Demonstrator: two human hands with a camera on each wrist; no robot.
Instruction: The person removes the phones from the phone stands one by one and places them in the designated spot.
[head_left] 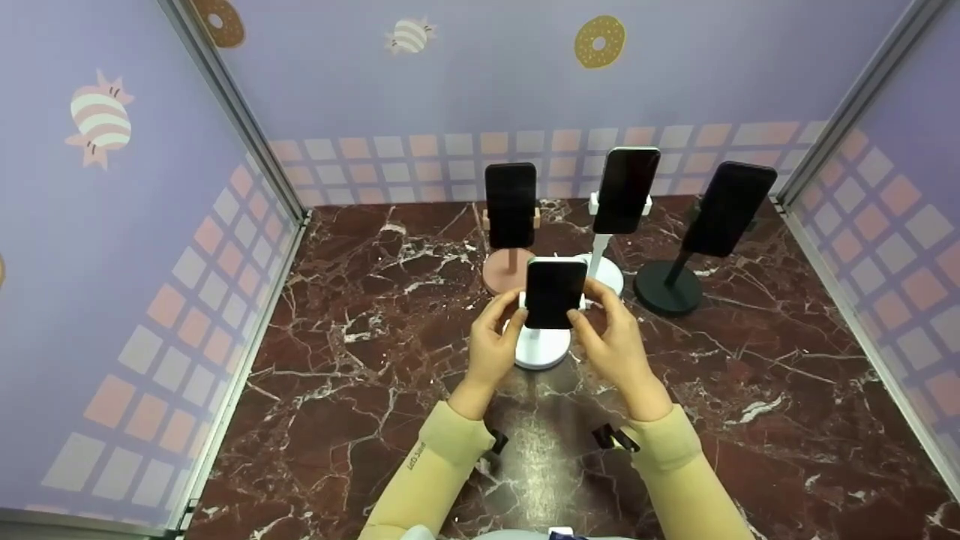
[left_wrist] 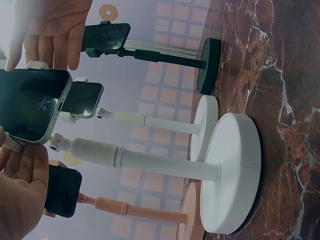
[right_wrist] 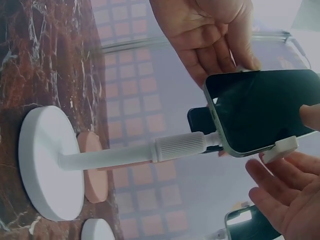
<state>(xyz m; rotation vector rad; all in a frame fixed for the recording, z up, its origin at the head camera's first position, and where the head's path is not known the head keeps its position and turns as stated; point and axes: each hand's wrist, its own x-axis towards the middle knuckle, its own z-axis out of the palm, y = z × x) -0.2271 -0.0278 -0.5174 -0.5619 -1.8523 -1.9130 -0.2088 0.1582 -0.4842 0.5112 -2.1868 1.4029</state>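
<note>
A phone [head_left: 555,294] with a dark screen and a pale edge sits in the white clamp of a white phone stand [left_wrist: 170,165], nearest to me. My left hand [head_left: 495,349] grips its left side, thumb at the edge and fingers partly hidden behind. On the other side my right hand [head_left: 615,345] holds the phone, its thumb on the screen. In the right wrist view, the right fingers lie beside the white clamp arm [right_wrist: 281,149]. The stand's round base [head_left: 541,351] rests on the marbled table, and its ribbed collar [right_wrist: 180,146] shows below the phone.
Behind stand a pink stand [head_left: 512,262] with a black phone [head_left: 511,202], a second white stand [head_left: 609,271] with a phone [head_left: 627,190], and a black stand [head_left: 667,289] with a phone [head_left: 730,208]. Patterned purple panels [head_left: 450,82] enclose the table [head_left: 360,300].
</note>
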